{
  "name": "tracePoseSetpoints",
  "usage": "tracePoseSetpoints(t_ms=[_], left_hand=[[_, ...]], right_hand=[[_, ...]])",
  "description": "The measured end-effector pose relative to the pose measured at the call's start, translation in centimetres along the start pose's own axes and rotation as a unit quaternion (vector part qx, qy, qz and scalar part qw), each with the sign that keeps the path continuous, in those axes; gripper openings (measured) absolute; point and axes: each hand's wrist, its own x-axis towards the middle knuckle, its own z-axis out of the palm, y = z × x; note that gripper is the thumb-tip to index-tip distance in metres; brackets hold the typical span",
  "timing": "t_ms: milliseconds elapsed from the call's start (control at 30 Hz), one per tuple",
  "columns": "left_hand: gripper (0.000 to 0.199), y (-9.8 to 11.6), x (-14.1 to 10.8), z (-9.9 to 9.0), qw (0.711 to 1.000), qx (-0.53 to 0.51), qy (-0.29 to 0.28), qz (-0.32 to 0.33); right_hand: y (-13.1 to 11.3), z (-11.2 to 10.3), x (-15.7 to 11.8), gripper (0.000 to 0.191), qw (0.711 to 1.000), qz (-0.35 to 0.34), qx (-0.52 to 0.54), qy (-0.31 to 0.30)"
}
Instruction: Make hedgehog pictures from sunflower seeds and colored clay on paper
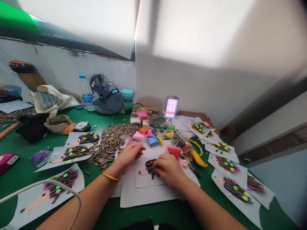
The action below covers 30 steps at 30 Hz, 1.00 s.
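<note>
While the right hand (168, 169) bunches its fingers together over the hedgehog (148, 166) — pink-snouted, dark-bodied, red-dotted — the left hand (131, 155) hangs half-curled nearby; whether its fingertips meet, I can't tell. Beneath: white paper (144, 198), a green table (115, 210); behind, a pale wall (192, 89).

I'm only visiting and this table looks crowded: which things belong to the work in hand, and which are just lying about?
Seem to belong:
hedgehog picture at the right hand
striped seeds, resembling the spines on the pictures
blue packet
red packet

Probably just lying about:
blue-gray bag
blue-capped bottle
teal-lidded cup
</note>
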Motion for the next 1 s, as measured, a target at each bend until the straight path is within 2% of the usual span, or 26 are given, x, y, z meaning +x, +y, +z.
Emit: tracePoseSetpoints(t_ms=[333, 1000], left_hand=[[0.050, 0.00, 0.03, -0.12, 1.000, -0.011, 0.004, -0.007], [0.053, -0.33, 0.23, 0.01, 1.000, 0.000, -0.007, 0.000]], right_hand=[[0.37, -0.21, -0.07, 0.009, 1.000, 0.014, -0.011, 0.009], [0.00, 0.43, 0.15, 0.007, 0.999, 0.000, -0.027, 0.021]])
